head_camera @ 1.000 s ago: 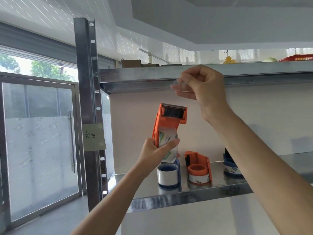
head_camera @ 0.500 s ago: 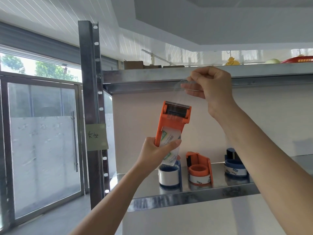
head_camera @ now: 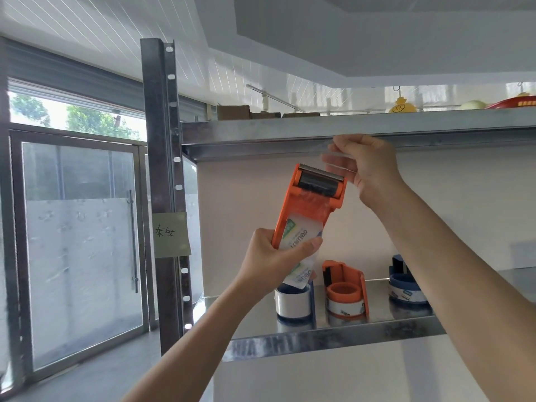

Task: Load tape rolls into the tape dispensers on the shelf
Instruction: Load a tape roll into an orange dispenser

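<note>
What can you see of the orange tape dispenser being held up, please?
The orange tape dispenser looks like plastic, held tilted with its head up and to the right. The head carries a black roller and a metal blade. A labelled tape roll sits at its lower end, where the left hand grips it. The right hand pinches clear tape drawn past the blade.

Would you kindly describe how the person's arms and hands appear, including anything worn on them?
The left hand and right hand are ungloved, with no ring, watch or bracelet visible. Both arms are bare all the way to the frame's edge, and no sleeve shows.
</note>
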